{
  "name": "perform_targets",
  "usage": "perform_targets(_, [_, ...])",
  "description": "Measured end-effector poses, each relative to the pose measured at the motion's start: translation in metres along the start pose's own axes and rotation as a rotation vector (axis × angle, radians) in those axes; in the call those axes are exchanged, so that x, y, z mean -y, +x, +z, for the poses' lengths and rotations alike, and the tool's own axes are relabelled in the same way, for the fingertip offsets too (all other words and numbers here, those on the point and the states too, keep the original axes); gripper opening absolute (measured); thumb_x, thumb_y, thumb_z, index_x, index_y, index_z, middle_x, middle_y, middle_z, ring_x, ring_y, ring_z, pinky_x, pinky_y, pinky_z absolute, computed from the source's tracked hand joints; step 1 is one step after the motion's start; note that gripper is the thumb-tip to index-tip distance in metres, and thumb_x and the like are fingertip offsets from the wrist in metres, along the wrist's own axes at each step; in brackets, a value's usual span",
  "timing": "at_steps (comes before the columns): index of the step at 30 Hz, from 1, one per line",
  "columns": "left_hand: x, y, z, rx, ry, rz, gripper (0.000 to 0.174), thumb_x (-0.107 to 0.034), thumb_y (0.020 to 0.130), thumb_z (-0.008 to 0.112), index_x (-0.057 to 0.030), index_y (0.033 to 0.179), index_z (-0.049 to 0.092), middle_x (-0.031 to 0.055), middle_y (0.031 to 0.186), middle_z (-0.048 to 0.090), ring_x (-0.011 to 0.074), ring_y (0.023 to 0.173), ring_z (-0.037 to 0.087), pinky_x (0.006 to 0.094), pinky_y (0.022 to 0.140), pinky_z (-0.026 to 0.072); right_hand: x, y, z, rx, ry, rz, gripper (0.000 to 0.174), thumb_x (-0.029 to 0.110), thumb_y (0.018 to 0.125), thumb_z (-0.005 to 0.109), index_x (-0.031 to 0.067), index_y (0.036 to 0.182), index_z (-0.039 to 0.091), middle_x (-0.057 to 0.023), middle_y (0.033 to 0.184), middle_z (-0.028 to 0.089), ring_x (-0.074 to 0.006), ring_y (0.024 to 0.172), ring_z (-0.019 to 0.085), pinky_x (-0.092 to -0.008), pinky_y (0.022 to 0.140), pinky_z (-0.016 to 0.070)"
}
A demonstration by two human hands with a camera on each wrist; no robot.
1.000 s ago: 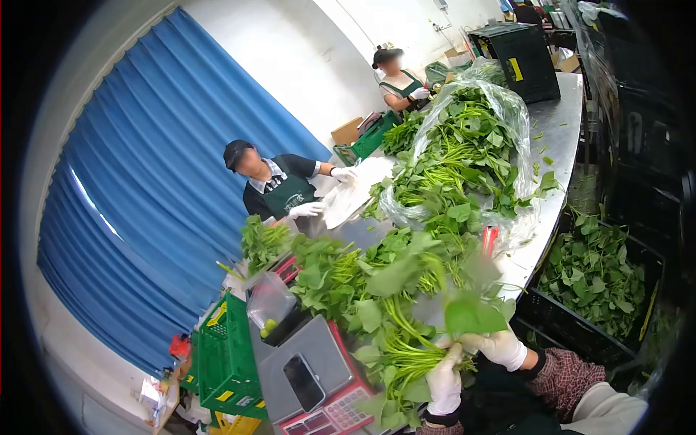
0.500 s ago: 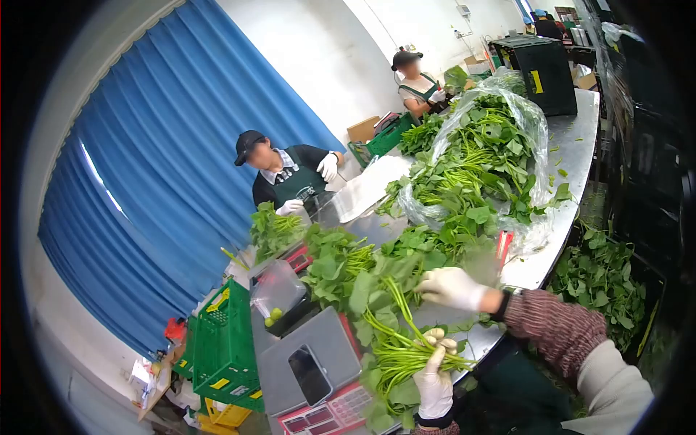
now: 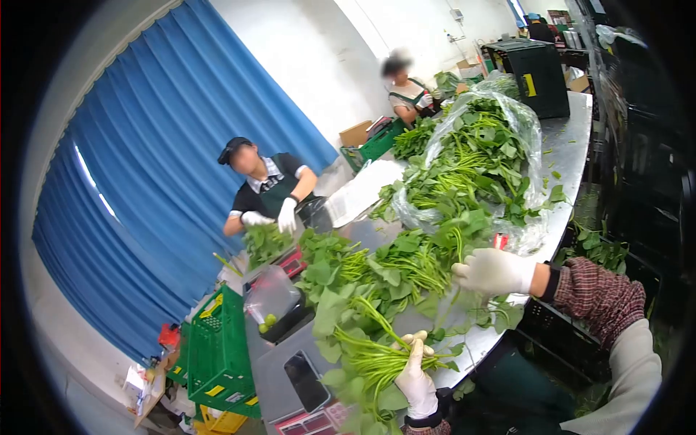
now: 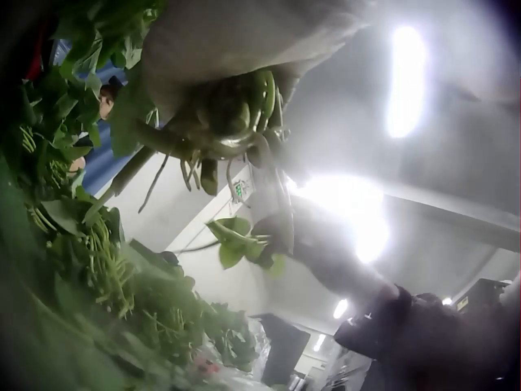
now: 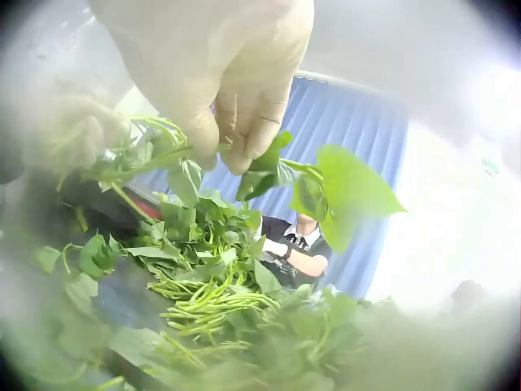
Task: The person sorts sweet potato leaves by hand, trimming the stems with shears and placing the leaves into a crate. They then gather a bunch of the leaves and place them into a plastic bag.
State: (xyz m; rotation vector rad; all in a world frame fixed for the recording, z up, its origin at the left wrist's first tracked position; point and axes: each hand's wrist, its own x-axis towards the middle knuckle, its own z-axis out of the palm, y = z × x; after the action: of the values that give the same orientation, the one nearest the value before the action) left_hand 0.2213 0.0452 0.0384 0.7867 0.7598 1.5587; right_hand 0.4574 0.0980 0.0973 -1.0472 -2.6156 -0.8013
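My gloved left hand (image 3: 418,383) grips a bunch of leafy green stems (image 3: 366,357) near the front edge of the metal table, cut ends pointing right. To the right and further back, my gloved right hand (image 3: 495,271) is raised over the table. In the right wrist view its thumb and fingers pinch a leafy sprig (image 5: 281,173), one broad leaf hanging out to the right. Loose bundles of the same greens (image 3: 413,272) lie just left of that hand. The left wrist view shows stem ends (image 4: 244,122) under the glove, dim and blurred.
A large heap of greens (image 3: 471,156) in clear plastic fills the table's back. Left of my left hand, a phone (image 3: 306,380) lies on a scale (image 3: 275,360). Green crates (image 3: 221,388) stand left, a black crate (image 3: 554,332) right. Two people (image 3: 272,185) work across the table.
My right hand has left the bunch and moved up and right. The left hand keeps hold of the bunch and has shifted slightly left. The nearer person across the table has lowered both hands to greens.
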Motion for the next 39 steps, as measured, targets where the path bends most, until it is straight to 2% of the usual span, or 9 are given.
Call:
perform_targets(4, [0.026,-0.001,0.014,0.197,0.212,-0.056,0.011,-0.003,0.085,0.062,-0.0006,0.094,0.057,0.0111,0.084,0.063,0.0121,0.065,0.056,0.0229,0.061,0.0459,0.012,-0.021,-0.037,0.020,0.007,-0.047,0.021,0.016,0.078,0.053,0.0051,0.097,0.056,-0.0055,0.087,0.050,-0.0166,0.068,0.055,-0.0296,0.059,0.0456])
perform_targets(6, [0.037,-0.002,0.015,0.334,0.234,-0.329,0.013,-0.003,0.083,0.065,-0.0002,0.094,0.058,0.0090,0.076,0.062,0.0127,0.060,0.055,0.0238,0.056,0.0452,0.022,-0.023,-0.046,-0.023,0.047,-0.077,0.026,0.015,0.078,0.053,0.0029,0.101,0.056,-0.0064,0.088,0.050,-0.0161,0.068,0.054,-0.0285,0.058,0.0456])
perform_targets(11, [0.052,-0.010,0.012,0.272,0.048,-0.422,0.020,0.001,0.078,0.069,-0.0014,0.093,0.056,0.0066,0.070,0.058,0.0148,0.056,0.054,0.0258,0.050,0.0440,0.041,-0.035,-0.019,-0.204,0.023,-0.216,0.037,0.014,0.077,0.054,-0.0056,0.108,0.055,-0.0103,0.096,0.055,-0.0138,0.064,0.051,-0.0257,0.055,0.0432])
perform_targets(19, [0.038,-0.014,0.022,0.220,-0.155,-0.356,0.027,0.001,0.084,0.062,-0.0023,0.109,0.052,0.0070,0.083,0.062,0.0099,0.064,0.052,0.0231,0.056,0.0443,0.056,-0.051,-0.039,-0.178,-0.187,-0.159,0.031,0.018,0.077,0.053,-0.0026,0.099,0.056,-0.0042,0.082,0.052,-0.0107,0.062,0.047,-0.0233,0.053,0.0360])
perform_targets(24, [0.040,-0.015,0.031,0.107,-0.040,-0.310,0.014,-0.007,0.089,0.060,-0.0032,0.100,0.054,0.0075,0.086,0.062,0.0089,0.061,0.049,0.0217,0.057,0.0422,0.080,-0.067,-0.042,-0.140,-0.216,-0.117,0.023,0.019,0.076,0.054,0.0000,0.089,0.056,0.0006,0.069,0.043,-0.0110,0.060,0.045,-0.0247,0.052,0.0338])
perform_targets(28, [0.031,0.004,0.013,-0.042,-0.113,-0.183,0.012,-0.012,0.089,0.061,-0.0035,0.097,0.059,0.0046,0.083,0.061,0.0066,0.061,0.048,0.0195,0.055,0.0410,0.079,-0.088,-0.064,-0.068,0.130,0.087,0.019,0.020,0.072,0.057,0.0101,0.087,0.059,0.0008,0.069,0.048,-0.0128,0.060,0.050,-0.0268,0.053,0.0379])
perform_targets(32, [0.032,-0.005,0.006,0.096,-0.297,-0.325,0.017,-0.013,0.090,0.059,-0.0033,0.103,0.057,0.0052,0.085,0.059,0.0083,0.065,0.047,0.0212,0.060,0.0415,0.070,-0.078,-0.045,-0.255,0.796,0.463,0.051,0.023,0.071,0.070,0.0133,0.119,0.054,-0.0046,0.080,0.055,-0.0241,0.077,0.058,-0.0352,0.066,0.0462])
perform_targets(35, [0.035,-0.011,0.009,0.223,-0.385,-0.398,0.019,-0.013,0.090,0.059,-0.0036,0.107,0.056,0.0054,0.087,0.059,0.0095,0.066,0.047,0.0221,0.061,0.0416,0.078,-0.058,-0.044,-0.012,0.631,0.290,0.061,0.025,0.074,0.068,0.0135,0.130,0.045,-0.0060,0.078,0.056,-0.0266,0.076,0.058,-0.0380,0.065,0.0462])
perform_targets(39, [0.029,-0.016,0.013,0.209,-0.320,-0.389,0.019,-0.012,0.090,0.059,-0.0047,0.107,0.054,0.0048,0.086,0.058,0.0095,0.065,0.046,0.0225,0.062,0.0414,0.097,-0.056,-0.015,-0.194,0.528,0.125,0.020,0.023,0.077,0.061,0.0105,0.091,0.053,-0.0020,0.064,0.048,-0.0194,0.057,0.054,-0.0309,0.051,0.0409])
